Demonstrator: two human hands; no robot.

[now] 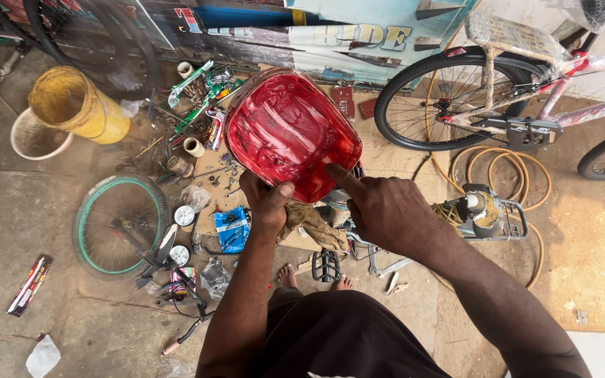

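Overhead, one glossy red plastic cover [290, 133], dished and ribbed inside, is held up above the cluttered floor [22, 210]. One left hand [266, 201] has its grip closed on the lower rim with a rag [311, 222]; one right hand [386, 210] presses an extended forefinger against it. Two bicycle wheels, one yellow bucket [78, 105].

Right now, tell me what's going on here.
A person stands barefoot on a workshop floor, holding a tub of red grease by its near rim with the left hand, which also grips a dirty rag. The right hand points its forefinger into the grease at the tub's edge. Bicycle parts lie around: a green-rimmed wheel, a yellow bucket, scattered tools, and a bicycle at the right.
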